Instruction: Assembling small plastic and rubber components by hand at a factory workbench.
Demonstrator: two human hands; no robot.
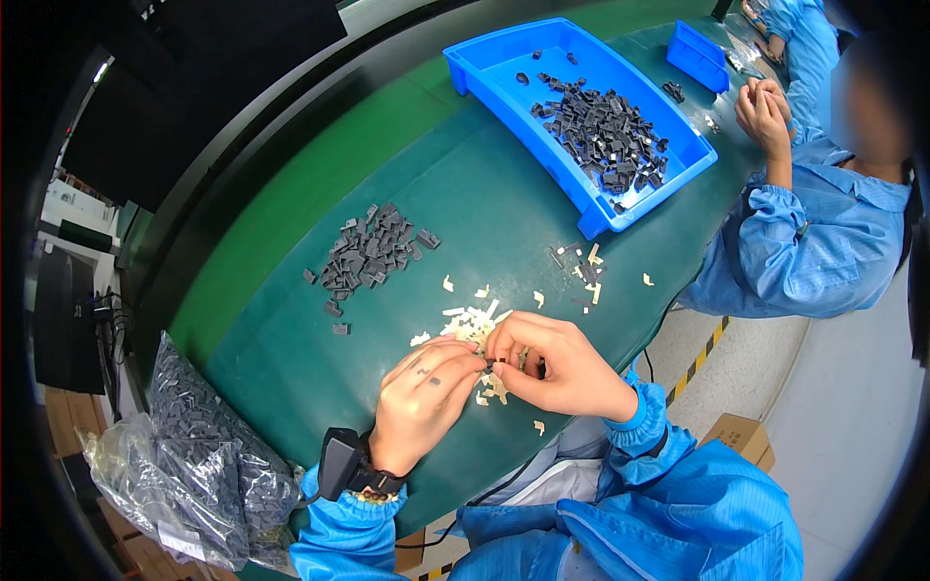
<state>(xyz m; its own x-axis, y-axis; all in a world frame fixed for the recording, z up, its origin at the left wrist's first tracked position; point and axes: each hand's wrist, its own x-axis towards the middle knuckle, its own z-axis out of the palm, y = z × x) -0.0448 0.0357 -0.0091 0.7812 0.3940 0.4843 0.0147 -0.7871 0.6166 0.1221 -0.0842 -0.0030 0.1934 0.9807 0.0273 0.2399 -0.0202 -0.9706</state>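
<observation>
Over a scatter of cream paper scraps [468,323], both my hands meet at the near part of the green table [455,208]. My left hand [423,387] has its fingers closed on a small dark plastic part [489,366]. Thumb and fingers of my right hand [557,366] pinch at the same part from the other side. Fingers hide most of it. Ahead and to the left lies a loose pile of dark grey plastic parts [373,247]. A few dark strips and cream scraps [584,271] lie ahead and right of my right hand.
A large blue tray [528,145] holding many black parts stands at the far right. Beyond it is a small blue bin [697,58]. A clear bag of dark parts [199,455] sits at the left edge. A co-worker in blue [809,232] works at the right.
</observation>
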